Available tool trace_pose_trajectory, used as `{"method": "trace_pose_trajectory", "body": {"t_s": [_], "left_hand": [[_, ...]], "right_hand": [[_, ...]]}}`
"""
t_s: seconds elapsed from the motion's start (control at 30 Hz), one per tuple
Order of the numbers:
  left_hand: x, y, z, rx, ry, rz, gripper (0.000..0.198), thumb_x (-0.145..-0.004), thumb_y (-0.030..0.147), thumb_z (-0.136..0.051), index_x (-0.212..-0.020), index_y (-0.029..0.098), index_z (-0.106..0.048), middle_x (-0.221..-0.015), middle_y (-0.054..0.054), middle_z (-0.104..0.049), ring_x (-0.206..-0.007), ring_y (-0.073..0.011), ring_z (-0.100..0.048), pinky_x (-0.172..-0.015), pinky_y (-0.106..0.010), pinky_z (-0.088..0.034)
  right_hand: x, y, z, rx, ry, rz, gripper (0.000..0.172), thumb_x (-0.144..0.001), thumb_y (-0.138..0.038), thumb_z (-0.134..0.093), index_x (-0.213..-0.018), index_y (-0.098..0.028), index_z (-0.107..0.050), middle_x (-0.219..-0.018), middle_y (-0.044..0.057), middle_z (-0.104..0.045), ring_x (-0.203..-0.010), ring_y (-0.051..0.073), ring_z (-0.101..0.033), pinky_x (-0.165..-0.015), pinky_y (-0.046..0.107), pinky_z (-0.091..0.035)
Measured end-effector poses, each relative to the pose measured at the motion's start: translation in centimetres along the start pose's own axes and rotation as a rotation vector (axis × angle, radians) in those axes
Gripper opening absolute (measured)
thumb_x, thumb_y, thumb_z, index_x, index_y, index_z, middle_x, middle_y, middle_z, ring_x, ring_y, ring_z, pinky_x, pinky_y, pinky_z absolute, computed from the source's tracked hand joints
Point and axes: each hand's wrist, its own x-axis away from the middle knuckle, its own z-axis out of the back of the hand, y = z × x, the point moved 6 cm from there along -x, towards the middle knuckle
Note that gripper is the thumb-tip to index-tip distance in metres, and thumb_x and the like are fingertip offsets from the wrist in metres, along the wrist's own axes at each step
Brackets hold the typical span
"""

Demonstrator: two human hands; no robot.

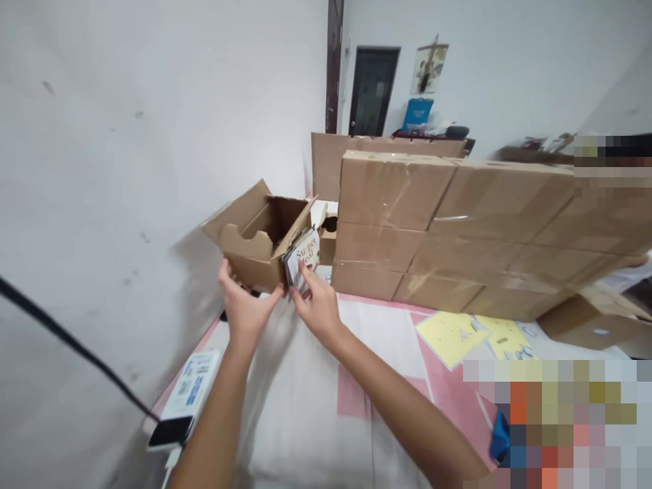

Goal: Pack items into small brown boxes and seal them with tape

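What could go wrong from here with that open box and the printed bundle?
The open cardboard box looks tilted in the left hand, so it might slip. The printed bundle, held by the right hand beside the box, could slide apart or drop. The stacked cartons stand close by, so a careless knock might shift them.
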Motion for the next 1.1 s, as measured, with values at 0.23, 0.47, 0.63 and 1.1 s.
{"method": "trace_pose_trajectory", "body": {"t_s": [0.23, 0.47, 0.63, 1.1], "left_hand": [[13.4, 2.1, 3.0, 0.237, -0.277, 0.098, 0.115, -0.057, 0.031, -0.086, -0.150, 0.036, -0.020, -0.146, -0.014, -0.043, -0.138, -0.0317, -0.048, -0.093, -0.046, -0.060], [16.8, -0.1, -4.7, 0.512, -0.957, 0.086, 0.122, -0.055, 0.039, -0.090, -0.151, 0.038, -0.017, -0.159, -0.016, -0.029, -0.148, -0.0373, -0.035, -0.101, -0.048, -0.054], [15.6, 0.3, -9.4, 0.621, -1.331, 0.126, 0.122, -0.061, 0.045, -0.090, -0.154, 0.035, -0.012, -0.163, -0.018, -0.027, -0.150, -0.0388, -0.030, -0.116, -0.053, -0.038], [16.7, 0.2, -10.1, 0.748, -1.326, 0.137, 0.124, -0.065, 0.048, -0.088, -0.159, 0.031, -0.008, -0.169, -0.017, -0.012, -0.156, -0.0397, -0.011, -0.123, -0.056, -0.025]], "right_hand": [[19.8, -1.0, 5.6, 0.120, 0.146, 0.018, 0.068, -0.093, -0.026, -0.060, -0.157, -0.030, -0.039, -0.161, 0.013, -0.038, -0.130, 0.035, -0.060, -0.098, 0.049, -0.059], [29.9, 1.2, 8.6, 0.449, -0.004, 0.054, 0.060, -0.091, -0.010, -0.051, -0.150, -0.022, -0.048, -0.145, 0.017, -0.058, -0.134, 0.029, -0.056, -0.108, 0.056, -0.050], [29.0, -0.4, 10.4, 0.514, 0.067, 0.138, 0.043, -0.089, -0.007, -0.054, -0.130, -0.017, -0.062, -0.142, 0.017, -0.059, -0.129, 0.028, -0.056, -0.104, 0.049, -0.051], [19.4, -2.1, 13.3, 0.658, -0.749, -0.136, 0.026, -0.087, -0.004, -0.054, -0.101, -0.014, -0.073, -0.105, 0.013, -0.071, -0.102, 0.029, -0.066, -0.087, 0.042, -0.053]]}}
